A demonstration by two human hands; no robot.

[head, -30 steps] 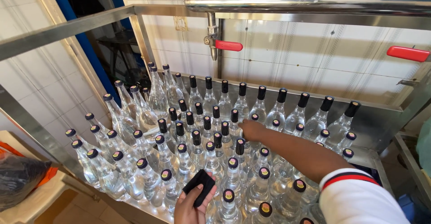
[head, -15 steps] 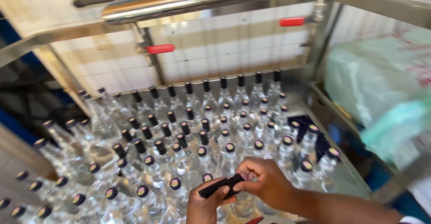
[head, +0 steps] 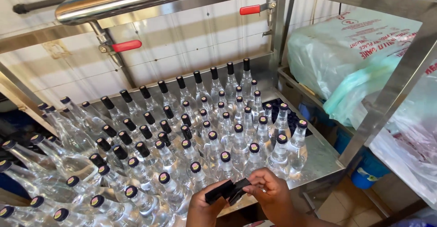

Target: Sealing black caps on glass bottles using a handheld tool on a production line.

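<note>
Head view showed both hands pinching a stack of black sleeves (head: pixel 227 191), left hand (head: pixel 205 206) beneath, right hand (head: pixel 269 194) peeling. Capped clear bottles (head: pixel 226 163) crowded the steel surface (head: pixel 318 161) just beyond; a careless elbow might have toppled them.

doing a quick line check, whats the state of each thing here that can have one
glass bottles: upright, clear, capped black
red valve handles: lying level
black sleeves: flat, pinched by both hands
left hand: gripping sleeves
right hand: gripping sleeves
plastic sacks: full, on shelf
</note>
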